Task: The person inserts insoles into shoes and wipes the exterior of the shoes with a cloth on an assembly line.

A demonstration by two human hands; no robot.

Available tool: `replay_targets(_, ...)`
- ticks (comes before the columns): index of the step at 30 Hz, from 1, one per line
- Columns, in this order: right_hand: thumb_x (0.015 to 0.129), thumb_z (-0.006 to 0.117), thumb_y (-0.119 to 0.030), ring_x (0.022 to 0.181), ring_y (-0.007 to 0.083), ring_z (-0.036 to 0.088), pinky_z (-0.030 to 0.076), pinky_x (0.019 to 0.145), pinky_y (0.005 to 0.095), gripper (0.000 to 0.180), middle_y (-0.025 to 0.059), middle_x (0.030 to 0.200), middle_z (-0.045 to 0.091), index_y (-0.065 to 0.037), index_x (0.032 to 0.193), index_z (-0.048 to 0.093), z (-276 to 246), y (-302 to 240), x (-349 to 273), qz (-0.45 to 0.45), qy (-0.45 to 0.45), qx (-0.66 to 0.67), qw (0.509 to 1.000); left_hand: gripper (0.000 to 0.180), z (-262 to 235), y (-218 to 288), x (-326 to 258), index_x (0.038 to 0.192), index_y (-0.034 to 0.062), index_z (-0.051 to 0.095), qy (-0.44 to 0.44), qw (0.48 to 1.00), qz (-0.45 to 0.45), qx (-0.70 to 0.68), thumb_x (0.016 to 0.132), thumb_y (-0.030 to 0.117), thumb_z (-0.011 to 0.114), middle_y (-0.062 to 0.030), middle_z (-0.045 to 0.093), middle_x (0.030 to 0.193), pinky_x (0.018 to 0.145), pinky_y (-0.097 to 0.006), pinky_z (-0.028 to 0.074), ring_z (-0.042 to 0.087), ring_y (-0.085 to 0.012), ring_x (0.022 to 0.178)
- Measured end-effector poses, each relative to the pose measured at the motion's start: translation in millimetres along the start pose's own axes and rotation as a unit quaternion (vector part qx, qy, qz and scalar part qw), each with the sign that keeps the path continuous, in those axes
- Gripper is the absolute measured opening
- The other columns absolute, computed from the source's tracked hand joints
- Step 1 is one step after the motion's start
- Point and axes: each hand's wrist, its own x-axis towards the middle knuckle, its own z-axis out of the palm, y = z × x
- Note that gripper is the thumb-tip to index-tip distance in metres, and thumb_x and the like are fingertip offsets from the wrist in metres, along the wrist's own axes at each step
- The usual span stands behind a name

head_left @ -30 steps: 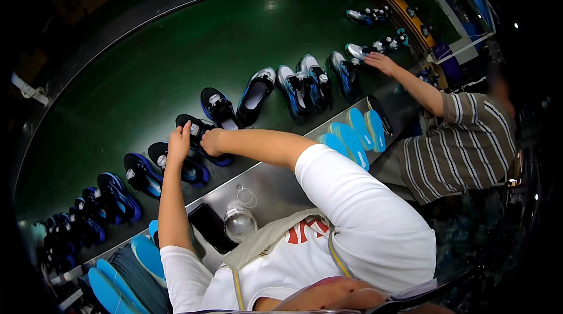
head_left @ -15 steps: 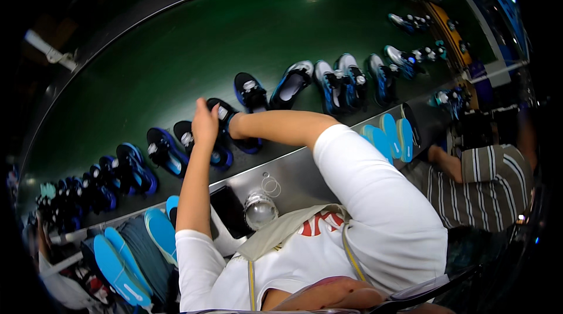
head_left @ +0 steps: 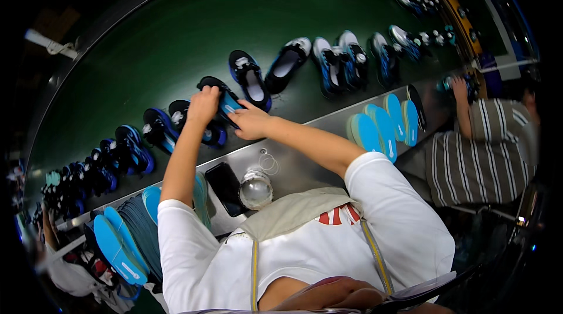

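A black-and-blue sneaker (head_left: 212, 83) stands on the green surface in front of me, its toe pointing away. My left hand (head_left: 203, 105) is closed over the left side of its opening. A blue insole (head_left: 229, 104) shows in the opening, lying at least partly inside. My right hand (head_left: 251, 122) has its fingers closed on the insole's near end, at the heel; their tips are partly hidden. Just right of it stands another black-and-blue sneaker (head_left: 250, 77) with a pale inside. To the left, close by my left forearm, is a sneaker (head_left: 179, 110) with white stuffing at its tongue.
More sneakers (head_left: 353, 61) line the green surface (head_left: 146, 50) on both sides. On the metal ledge (head_left: 305, 148) lie a phone (head_left: 225, 188), a clear round container (head_left: 256, 191) and blue insoles (head_left: 375, 129). More insoles (head_left: 120, 249) lie at left. A person in a striped shirt (head_left: 481, 161) sits at right.
My right hand has drawn back toward me from the sneaker, and the blue insole now shows. My left hand has come down onto the sneaker's side. The row of shoes appears shifted upward in view.
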Motion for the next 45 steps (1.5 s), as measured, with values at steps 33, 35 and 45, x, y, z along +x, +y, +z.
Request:
replay_targets(33,0.069,0.060,-0.016,0.053,0.0081,0.046,0.037,0.048,0.0207,0.019,0.0043,0.059,0.054,0.003,0.072,0.059,-153,67,-102,0.306,0.031,0.473,0.826,0.037,-27,45,75,0.092,0.0035,0.048,-0.036,0.973,-0.087,-0.210,0.078,0.037,0.044,-0.0169,0.056,0.075,0.065,-0.039,0.041,0.053,-0.0324,0.074)
replay_targets(35,0.065,0.062,-0.014,0.055,0.0110,0.051,0.042,0.050,0.0233,0.016,0.0059,0.060,0.055,0.002,0.068,0.059,-155,65,-69,0.341,-0.097,0.475,0.805,0.037,-32,48,77,0.087,0.0030,0.051,-0.081,0.970,-0.091,-0.211,0.078,0.039,0.043,-0.0175,0.056,0.074,0.065,-0.039,0.041,0.053,-0.0325,0.075)
replay_targets(45,0.064,0.050,-0.006,0.078,0.0304,0.055,0.045,0.068,0.0347,0.014,0.0230,0.083,0.053,0.003,0.070,0.058,-48,50,-2,0.138,-0.067,-0.044,0.987,0.042,-21,40,64,0.073,-0.0015,0.054,-0.117,0.931,-0.152,-0.312,0.076,0.040,0.046,-0.0189,0.055,0.069,0.062,-0.037,0.041,0.053,-0.0327,0.070)
